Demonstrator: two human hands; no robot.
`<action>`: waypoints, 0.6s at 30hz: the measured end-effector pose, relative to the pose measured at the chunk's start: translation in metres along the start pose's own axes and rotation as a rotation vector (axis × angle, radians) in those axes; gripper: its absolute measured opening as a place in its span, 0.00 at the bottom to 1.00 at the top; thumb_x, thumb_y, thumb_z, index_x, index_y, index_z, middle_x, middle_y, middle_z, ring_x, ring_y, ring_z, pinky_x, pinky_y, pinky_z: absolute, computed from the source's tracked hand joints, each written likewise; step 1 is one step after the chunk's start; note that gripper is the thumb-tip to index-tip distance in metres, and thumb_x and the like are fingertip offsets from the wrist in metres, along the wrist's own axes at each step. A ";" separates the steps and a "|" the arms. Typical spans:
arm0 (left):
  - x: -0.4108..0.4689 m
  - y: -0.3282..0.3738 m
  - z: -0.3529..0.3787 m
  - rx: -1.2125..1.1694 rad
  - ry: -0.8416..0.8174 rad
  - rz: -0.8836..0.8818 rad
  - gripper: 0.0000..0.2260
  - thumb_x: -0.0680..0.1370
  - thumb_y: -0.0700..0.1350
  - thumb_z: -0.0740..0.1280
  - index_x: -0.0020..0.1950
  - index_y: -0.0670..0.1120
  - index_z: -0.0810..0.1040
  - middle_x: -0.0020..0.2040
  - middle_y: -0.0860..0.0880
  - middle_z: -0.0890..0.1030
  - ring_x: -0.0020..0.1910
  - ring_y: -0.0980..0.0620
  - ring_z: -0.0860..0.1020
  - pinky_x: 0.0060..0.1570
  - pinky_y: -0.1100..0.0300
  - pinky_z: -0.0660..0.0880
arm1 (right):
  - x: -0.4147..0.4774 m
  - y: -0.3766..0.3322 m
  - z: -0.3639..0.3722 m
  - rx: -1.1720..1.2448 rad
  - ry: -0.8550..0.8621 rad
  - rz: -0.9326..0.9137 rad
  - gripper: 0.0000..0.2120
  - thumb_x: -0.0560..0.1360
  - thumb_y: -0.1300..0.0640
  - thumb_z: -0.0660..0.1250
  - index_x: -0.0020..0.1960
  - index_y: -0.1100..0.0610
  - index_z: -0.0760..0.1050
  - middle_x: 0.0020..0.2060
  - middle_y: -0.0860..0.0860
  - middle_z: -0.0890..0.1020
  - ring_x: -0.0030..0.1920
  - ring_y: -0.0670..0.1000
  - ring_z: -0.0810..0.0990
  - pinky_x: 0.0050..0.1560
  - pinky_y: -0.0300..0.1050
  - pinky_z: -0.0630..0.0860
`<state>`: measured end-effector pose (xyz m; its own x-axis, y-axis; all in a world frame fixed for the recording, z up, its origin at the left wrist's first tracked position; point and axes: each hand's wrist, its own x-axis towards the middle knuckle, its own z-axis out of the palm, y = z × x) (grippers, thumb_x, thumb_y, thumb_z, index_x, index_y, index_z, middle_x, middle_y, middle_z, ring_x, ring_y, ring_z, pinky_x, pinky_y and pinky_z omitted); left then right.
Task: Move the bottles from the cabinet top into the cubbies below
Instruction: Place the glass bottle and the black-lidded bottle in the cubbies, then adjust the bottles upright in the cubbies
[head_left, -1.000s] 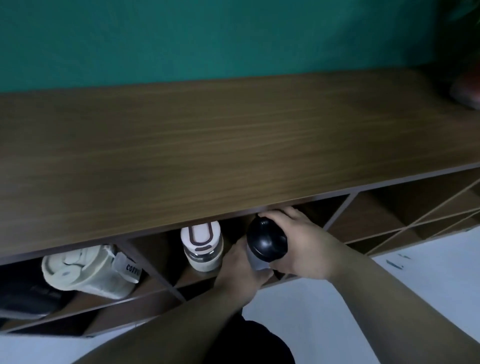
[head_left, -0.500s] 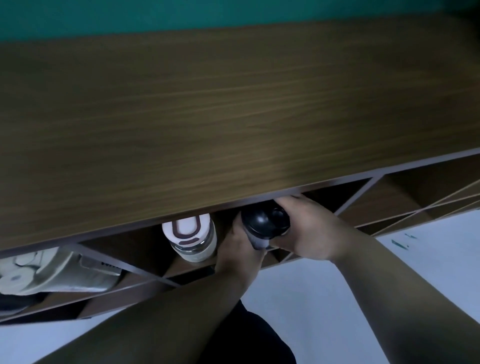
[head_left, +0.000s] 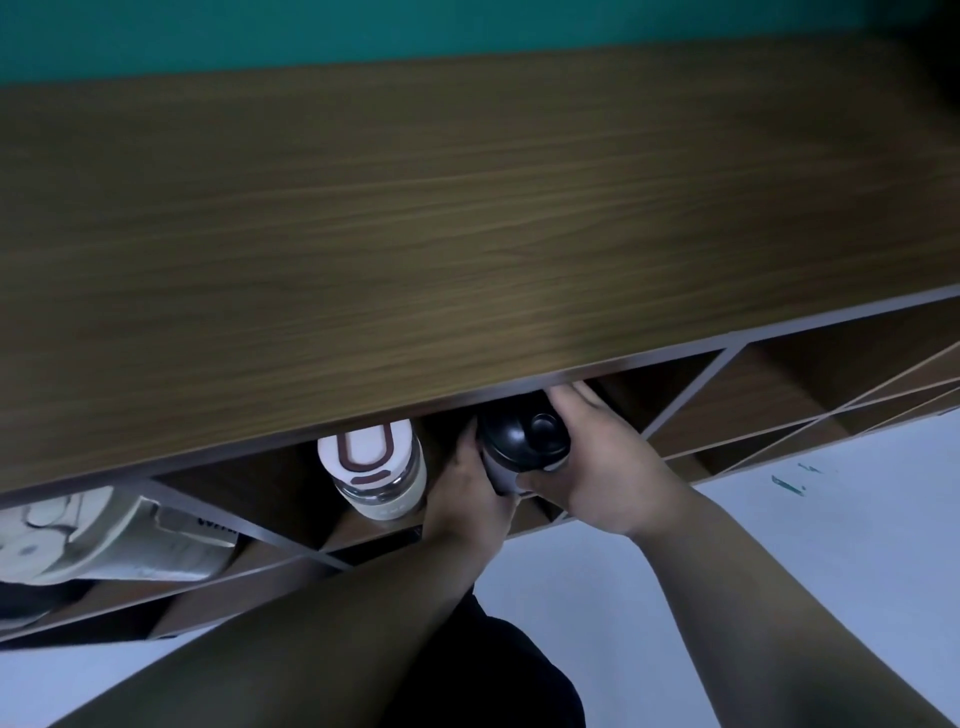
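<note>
A dark bottle with a black lid (head_left: 524, 439) lies at the mouth of a diamond-shaped cubby just under the wooden cabinet top (head_left: 467, 234). My left hand (head_left: 470, 499) grips its body from the left and below. My right hand (head_left: 602, 467) wraps it from the right, fingers reaching up under the cabinet edge. To its left in the same cubby lies a clear bottle with a white and brown lid (head_left: 376, 467). A cream bottle (head_left: 104, 535) lies in the cubby at the far left. The dark bottle's far end is hidden inside.
More diagonal cubbies (head_left: 779, 395) open to the right, with nothing seen in them. Behind the cabinet is a teal wall (head_left: 363, 31). A pale floor (head_left: 779, 545) lies below, with small green marks at the right.
The dark bottle has slid a little deeper under the cabinet edge with both hands still on it. The camera has tilted down, so the wall takes less of the view.
</note>
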<state>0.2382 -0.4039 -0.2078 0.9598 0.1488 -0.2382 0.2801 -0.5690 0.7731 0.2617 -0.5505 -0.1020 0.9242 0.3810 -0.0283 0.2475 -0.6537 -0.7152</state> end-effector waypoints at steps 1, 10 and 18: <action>0.000 0.000 -0.001 -0.008 -0.015 0.004 0.42 0.71 0.48 0.77 0.81 0.55 0.62 0.70 0.50 0.82 0.67 0.45 0.80 0.65 0.51 0.78 | -0.001 -0.002 0.000 0.006 0.003 0.007 0.41 0.65 0.51 0.77 0.70 0.35 0.59 0.66 0.35 0.69 0.67 0.41 0.71 0.59 0.49 0.77; -0.020 -0.001 -0.021 -0.083 -0.210 -0.065 0.47 0.71 0.46 0.81 0.84 0.47 0.58 0.75 0.50 0.74 0.71 0.52 0.75 0.73 0.52 0.73 | -0.035 -0.005 0.000 0.027 0.009 0.081 0.56 0.66 0.50 0.78 0.77 0.34 0.41 0.79 0.34 0.48 0.78 0.41 0.51 0.69 0.51 0.70; -0.071 0.016 -0.080 -0.088 -0.382 -0.184 0.22 0.81 0.53 0.70 0.74 0.49 0.73 0.67 0.49 0.78 0.65 0.53 0.76 0.65 0.63 0.69 | -0.078 -0.038 0.002 0.026 0.070 0.104 0.38 0.74 0.44 0.70 0.78 0.41 0.54 0.78 0.36 0.53 0.77 0.37 0.48 0.76 0.46 0.56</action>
<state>0.1760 -0.3589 -0.1309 0.8218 -0.0784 -0.5644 0.4622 -0.4875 0.7408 0.1795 -0.5541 -0.0733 0.9627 0.2651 -0.0549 0.1428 -0.6693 -0.7291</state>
